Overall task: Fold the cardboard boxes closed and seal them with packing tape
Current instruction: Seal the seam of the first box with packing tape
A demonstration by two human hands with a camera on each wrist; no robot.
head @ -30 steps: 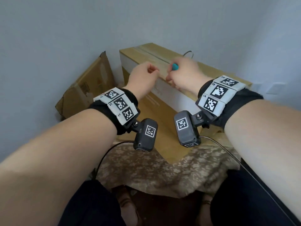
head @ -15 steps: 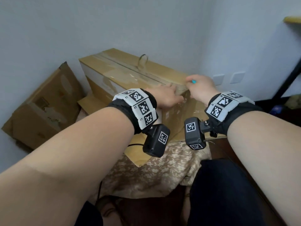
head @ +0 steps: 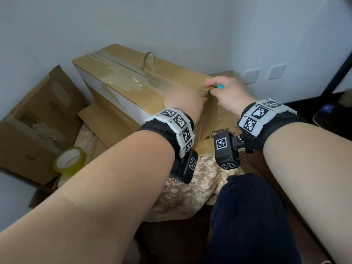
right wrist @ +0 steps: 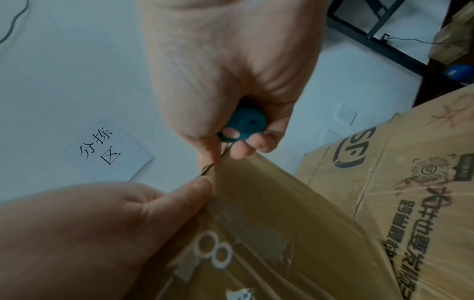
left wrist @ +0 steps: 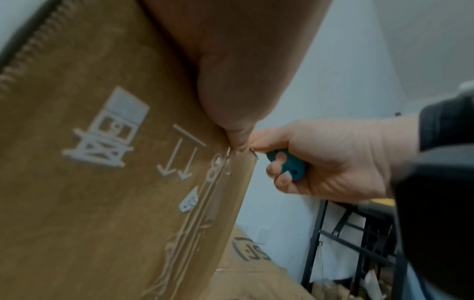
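Observation:
A long cardboard box (head: pixel 122 88) lies in front of me, clear tape along its top seam and a loose tape loop (head: pixel 149 60) standing up mid-way. My left hand (head: pixel 198 101) rests on the box's right end, and its thumb (right wrist: pixel 197 186) presses the tape strip (right wrist: pixel 251 229) down at the top edge. My right hand (head: pixel 213 85) grips a small teal cutter (right wrist: pixel 243 123) right at that corner, its tip touching the tape beside the left thumb (left wrist: pixel 238 138).
A roll of yellowish packing tape (head: pixel 70 161) sits at lower left by an opened box (head: pixel 34 126). Another printed box (right wrist: pixel 410 182) lies behind the right end. Flattened cardboard (head: pixel 106 121) and a floral cloth (head: pixel 190 187) lie underneath. A dark rack (left wrist: pixel 359 233) stands right.
Both hands have moved from the middle of the box's top to its right end. The left hand now lies on the box with its thumb on the tape.

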